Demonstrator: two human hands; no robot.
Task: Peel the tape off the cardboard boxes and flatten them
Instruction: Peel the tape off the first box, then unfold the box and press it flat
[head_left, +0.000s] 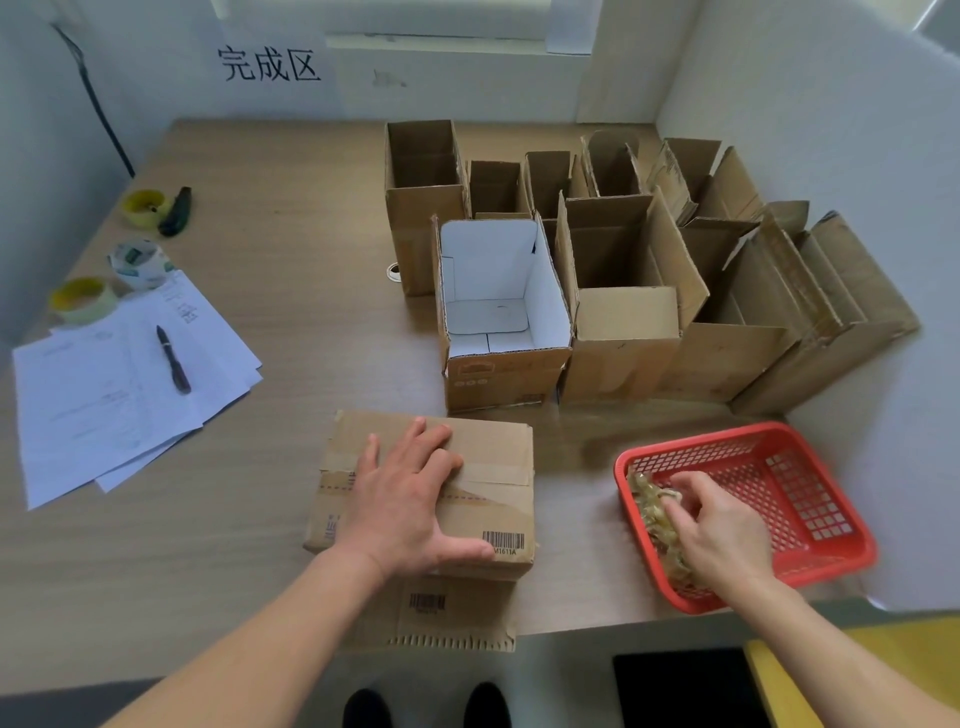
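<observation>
A closed cardboard box (493, 499) with tape across its top and a barcode label sits at the table's front edge. My left hand (410, 499) lies flat on its top, fingers spread. To the right stands a red mesh basket (810, 499) holding crumpled peeled tape (649, 506). My right hand (711, 530) is inside the basket, fingers curled on that tape wad. Behind stand several open boxes; the nearest one (504, 374) has a white inside.
Loose papers (104, 395) with a black pen (174, 358) lie at left, beside tape rolls (83, 300) and a dark knife (175, 212). More open boxes (623, 332) fill the back right up to the wall. A wall sign hangs behind.
</observation>
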